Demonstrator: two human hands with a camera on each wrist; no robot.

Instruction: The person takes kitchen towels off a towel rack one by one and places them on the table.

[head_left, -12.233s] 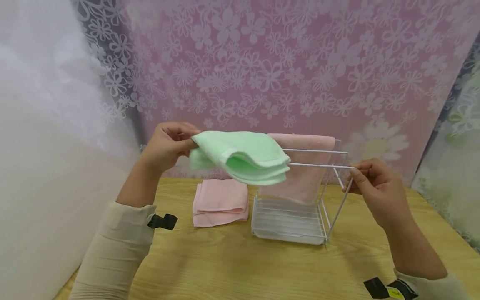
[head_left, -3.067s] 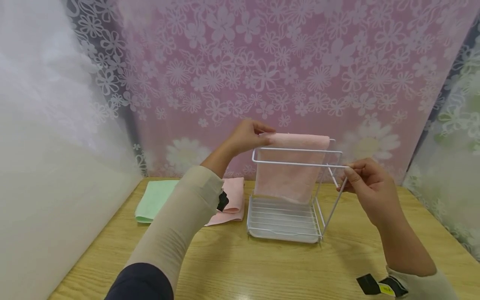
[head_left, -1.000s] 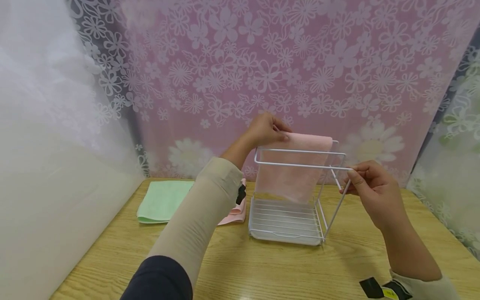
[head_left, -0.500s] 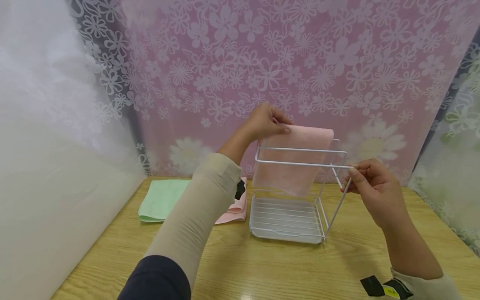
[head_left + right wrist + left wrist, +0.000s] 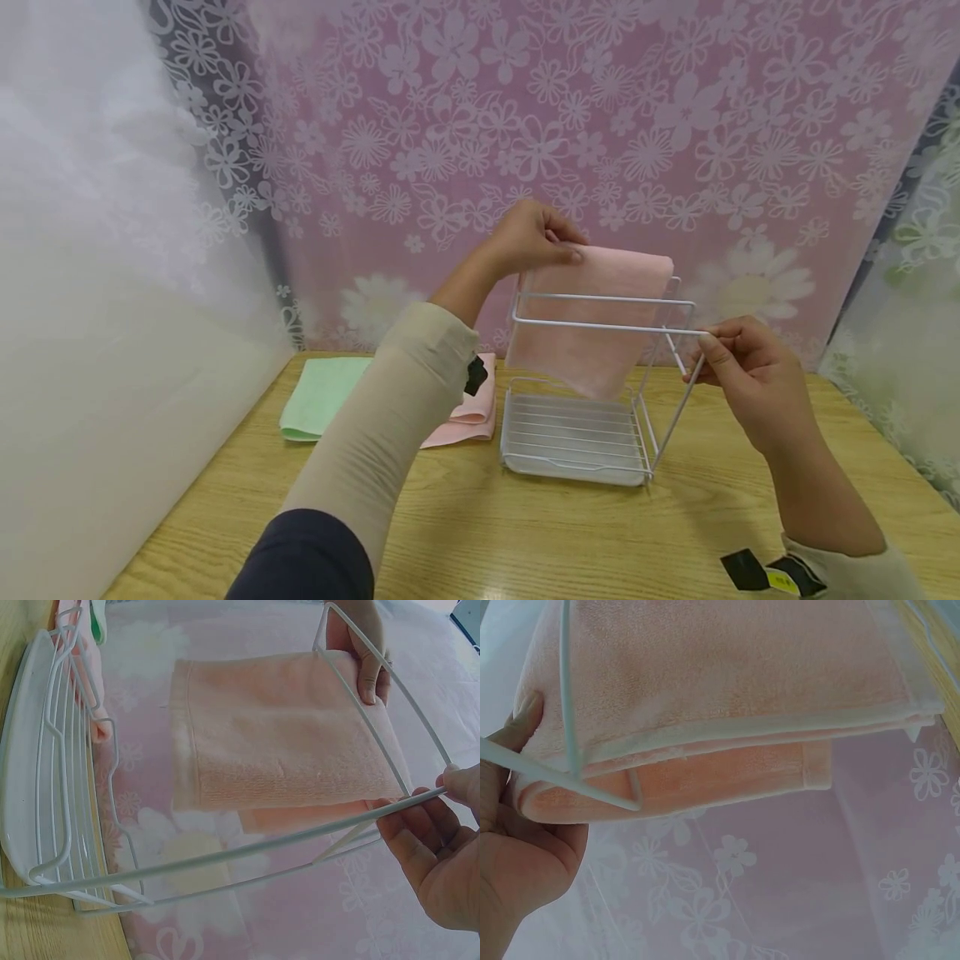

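A pink towel (image 5: 592, 325) hangs folded over the rear top bar of a white wire rack (image 5: 603, 323). My left hand (image 5: 534, 237) pinches the towel's top fold near its left end, thumb in front. In the left wrist view the towel (image 5: 735, 667) drapes in two layers, and a rack bar runs inside its fold. With thumb and fingers my right hand (image 5: 750, 375) grips the rack's front right top corner. The right wrist view shows this hand (image 5: 442, 840) on the white bar, with the towel (image 5: 277, 735) beyond it.
A folded green towel (image 5: 322, 396) lies at the table's left, partly behind the left sleeve. Beside it is another folded pink towel (image 5: 476, 417), also partly covered. The rack's base holds a pale tray (image 5: 577, 467). A flowered curtain (image 5: 450, 125) stands behind the table.
The green towel, earlier held in my left hand, now lies on the table. Over the last second my left hand has raised the pink towel's fold above the bar. My right hand stays on the rack.
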